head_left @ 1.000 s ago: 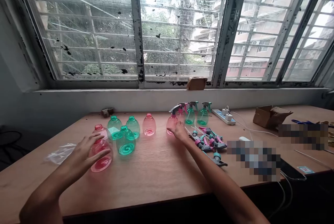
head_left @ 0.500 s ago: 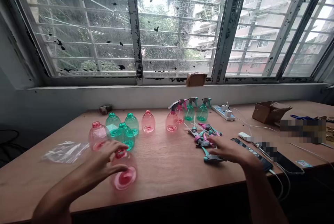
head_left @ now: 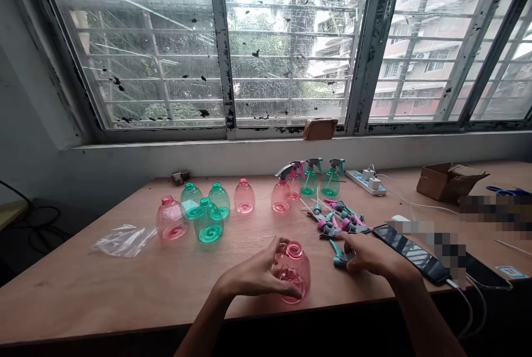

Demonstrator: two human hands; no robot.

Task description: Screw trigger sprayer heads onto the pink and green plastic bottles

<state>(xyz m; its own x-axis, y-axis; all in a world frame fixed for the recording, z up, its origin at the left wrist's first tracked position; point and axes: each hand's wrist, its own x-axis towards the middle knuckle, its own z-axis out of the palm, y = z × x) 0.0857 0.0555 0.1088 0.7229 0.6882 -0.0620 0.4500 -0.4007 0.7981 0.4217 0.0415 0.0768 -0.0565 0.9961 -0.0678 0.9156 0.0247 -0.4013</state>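
My left hand is wrapped round the side of a clear pink spray bottle without a head, upright near the front edge of the table. To its right, my right hand has its fingers closed on a teal-and-black spray trigger head lying on the table. Just behind that hand is a pile of pink, teal and black trigger heads with white tubes. Further left stand headless bottles: a pink one, a green one and several more. Bottles with heads fitted, such as a green one, stand by the wall.
A clear plastic bag lies at the left. On the right are a phone with cables, a power strip, an open cardboard box and blue-handled scissors. A window sill runs behind the table.
My left hand has carried the pink bottle rightward along the front of the table. My right hand has lowered and closed its fingers on the teal trigger head. The view has shifted slightly.
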